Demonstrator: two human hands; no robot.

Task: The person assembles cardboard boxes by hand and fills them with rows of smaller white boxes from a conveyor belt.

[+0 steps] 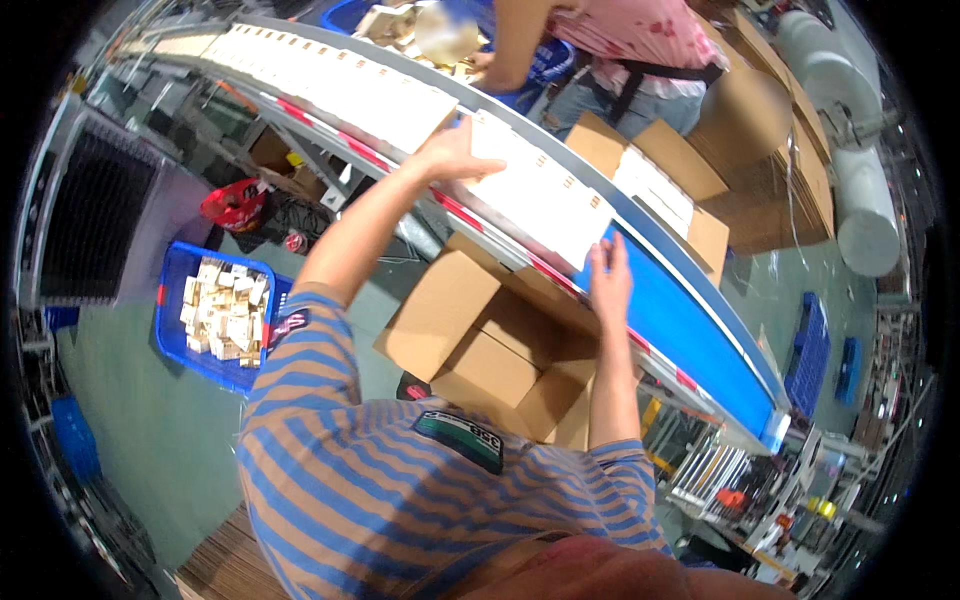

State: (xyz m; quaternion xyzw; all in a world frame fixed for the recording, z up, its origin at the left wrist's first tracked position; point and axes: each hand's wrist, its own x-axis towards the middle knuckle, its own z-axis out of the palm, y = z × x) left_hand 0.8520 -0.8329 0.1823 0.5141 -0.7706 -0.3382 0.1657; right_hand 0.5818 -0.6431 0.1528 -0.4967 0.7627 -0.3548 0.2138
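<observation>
A row of white boxes (535,190) stands packed side by side on the blue conveyor belt (690,325). At the row's left end my left hand (452,158) grips it, with the thumb stretched over the top and the other fingers at the end face. My right hand (611,280) presses flat fingers against the right end, so the row sits between both hands. A small gap parts it from a longer line of white boxes (340,85) farther left. Below the belt, right in front of me, an open cardboard carton (440,310) shows its bare inside.
A blue bin (175,335) of small cartons stands on the floor at left, near a red bag (233,205). Across the belt a person (650,45) reaches into another blue bin (548,65). Beside them is a carton holding white boxes (655,190). Flattened cardboard (215,560) lies behind me.
</observation>
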